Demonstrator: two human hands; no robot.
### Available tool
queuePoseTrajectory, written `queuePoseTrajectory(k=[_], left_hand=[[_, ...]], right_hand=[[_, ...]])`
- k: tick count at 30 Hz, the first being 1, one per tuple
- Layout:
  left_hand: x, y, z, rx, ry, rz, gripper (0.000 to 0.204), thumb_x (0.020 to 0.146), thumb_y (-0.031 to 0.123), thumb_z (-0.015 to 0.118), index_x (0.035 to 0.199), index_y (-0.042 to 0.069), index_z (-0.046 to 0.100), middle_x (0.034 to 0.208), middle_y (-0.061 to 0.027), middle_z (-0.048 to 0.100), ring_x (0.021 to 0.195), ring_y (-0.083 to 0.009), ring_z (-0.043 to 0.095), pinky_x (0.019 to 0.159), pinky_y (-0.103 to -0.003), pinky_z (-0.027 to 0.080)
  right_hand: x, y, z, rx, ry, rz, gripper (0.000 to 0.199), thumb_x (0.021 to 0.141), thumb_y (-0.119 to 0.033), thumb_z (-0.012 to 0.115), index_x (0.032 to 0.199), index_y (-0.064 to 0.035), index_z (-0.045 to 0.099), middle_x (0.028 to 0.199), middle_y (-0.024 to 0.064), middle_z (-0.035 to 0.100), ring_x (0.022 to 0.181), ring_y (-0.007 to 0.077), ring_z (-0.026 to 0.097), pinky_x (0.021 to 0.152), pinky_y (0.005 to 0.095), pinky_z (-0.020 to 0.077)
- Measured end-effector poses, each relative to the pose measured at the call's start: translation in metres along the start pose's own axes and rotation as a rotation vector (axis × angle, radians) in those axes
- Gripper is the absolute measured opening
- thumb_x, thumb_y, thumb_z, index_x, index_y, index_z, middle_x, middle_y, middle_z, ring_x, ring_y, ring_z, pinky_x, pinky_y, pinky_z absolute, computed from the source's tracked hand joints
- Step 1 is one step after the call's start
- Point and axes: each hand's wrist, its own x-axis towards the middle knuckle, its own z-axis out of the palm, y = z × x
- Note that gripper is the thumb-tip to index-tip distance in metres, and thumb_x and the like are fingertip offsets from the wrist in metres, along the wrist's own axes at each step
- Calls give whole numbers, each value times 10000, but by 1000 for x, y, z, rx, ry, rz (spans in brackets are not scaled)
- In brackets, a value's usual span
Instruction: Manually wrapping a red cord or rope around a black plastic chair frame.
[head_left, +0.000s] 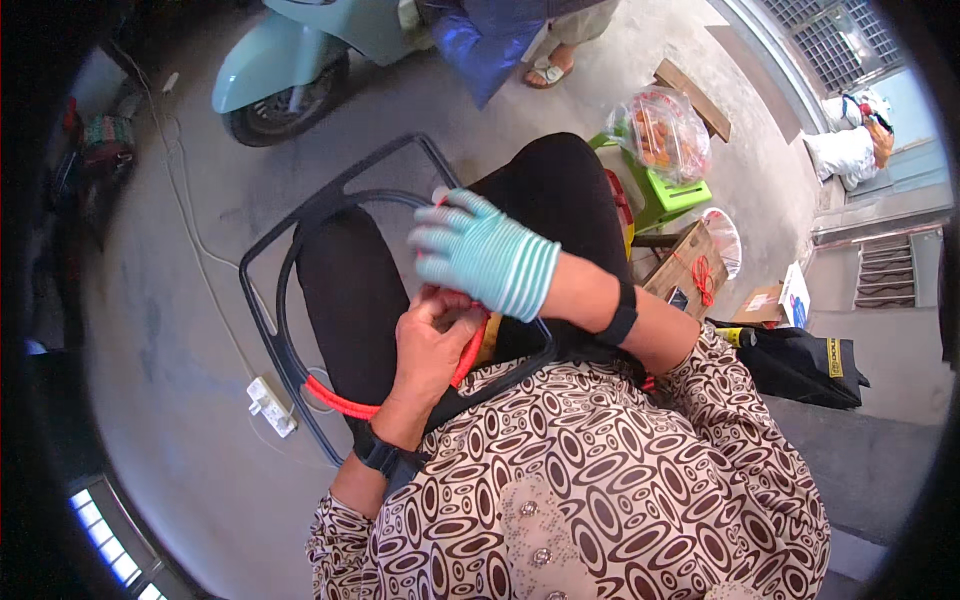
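Observation:
Across my lap lies a black frame (283, 222), a rounded rectangle of thin bar with a curved ring inside it. Red cord (342, 402) covers part of the ring near my left wrist, and more red shows beside my left thumb. My left hand (432, 342), bare, is closed with thumb and fingers pinching the red cord against the frame. Just above it is my right hand (482, 252), in a light-blue striped glove, its back up and fingers bent. Small bits of red show at its fingertips, where it grips the cord; most of the grip is hidden.
A pale-blue scooter (275, 65) stands ahead on the left. To the right, a green stool (668, 200) carries a clear bag of orange items (662, 135). Nearby are a wooden box (680, 268) with red cord and a black bag (805, 368). A power strip (272, 407) lies left.

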Motion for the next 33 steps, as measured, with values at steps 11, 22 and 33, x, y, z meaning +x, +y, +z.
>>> queuePoseTrajectory(k=[11,22,33], left_hand=[[7,8,-1,-814,-282,-427,92,897,70,515,963,8,498,849,-82,608,709,-145,604,652,-265,517],[4,18,-17,-745,-345,-558,179,937,200,498,972,29,537,825,-67,618,682,-125,601,596,-244,507],[4,10,-18,-714,-308,-598,243,950,242,477,994,12,544,821,-81,634,625,-130,596,577,-227,504]], right_hand=[[-63,-6,-33,429,1,282,420,675,-199,678,1069,-85,586,1163,144,541,1132,356,482,958,437,393],[-87,-16,-29,1742,573,850,443,830,-330,633,1127,-25,511,973,105,604,914,226,604,830,365,473],[-240,54,-51,2062,741,677,463,945,-405,437,1126,21,431,624,-16,436,415,35,391,364,213,355]])
